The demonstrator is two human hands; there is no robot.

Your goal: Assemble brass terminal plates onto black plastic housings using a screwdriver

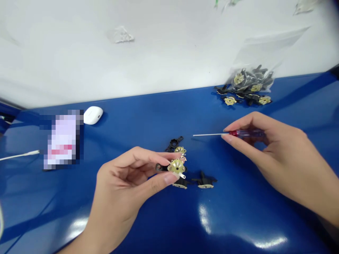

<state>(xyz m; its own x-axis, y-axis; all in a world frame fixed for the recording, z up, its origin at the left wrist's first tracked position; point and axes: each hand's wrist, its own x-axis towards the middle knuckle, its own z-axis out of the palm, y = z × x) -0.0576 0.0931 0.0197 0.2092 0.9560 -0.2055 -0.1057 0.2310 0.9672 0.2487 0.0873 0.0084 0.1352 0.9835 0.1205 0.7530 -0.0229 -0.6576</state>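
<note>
My left hand (127,183) pinches a small part (176,166) between thumb and fingers: a black plastic body with a round brass disc on its face. My right hand (272,148) grips a thin screwdriver (225,134) by its red, clear handle. Its metal shaft points left, its tip a little above and to the right of the held part, not touching it. Three similar parts lie on the blue table (238,218) close by: one with a brass disc (177,146) behind the held part, and two black ones (203,181) just below it.
A clear plastic bag (251,83) with several more black and brass parts lies at the back right, a few spilled in front. A white earbud case (92,114) and a blurred-out flat item (62,139) sit at the left. A white cable (18,155) runs off left.
</note>
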